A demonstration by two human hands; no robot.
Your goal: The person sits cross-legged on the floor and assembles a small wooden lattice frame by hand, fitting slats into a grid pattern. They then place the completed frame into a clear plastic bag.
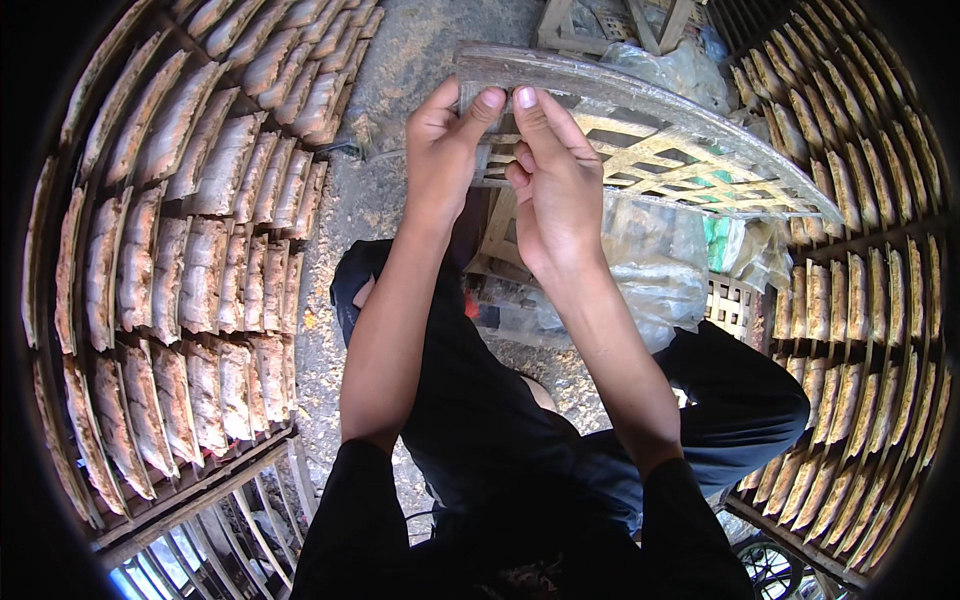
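My left hand (445,150) and my right hand (562,180) are raised close together, thumb tips almost meeting. Both are closed in a pinch, the right one with its lower fingers curled in. Whatever lies between the fingertips is too small to make out. Directly behind them is a woven lattice tray (690,165) with a weathered wooden rim (640,75). Its left end is partly covered by my hands, and I cannot tell whether they grip it. The tray stretches away to the right, above crumpled clear plastic (650,265).
Slatted racks of crusty brown-and-white slabs stand to the left (200,270) and right (865,290). A wooden stand (655,25) is at the far side. Green plastic (718,240) lies under the tray. Crumbs litter the concrete floor (375,190). A spoked wheel (768,570) shows at lower right.
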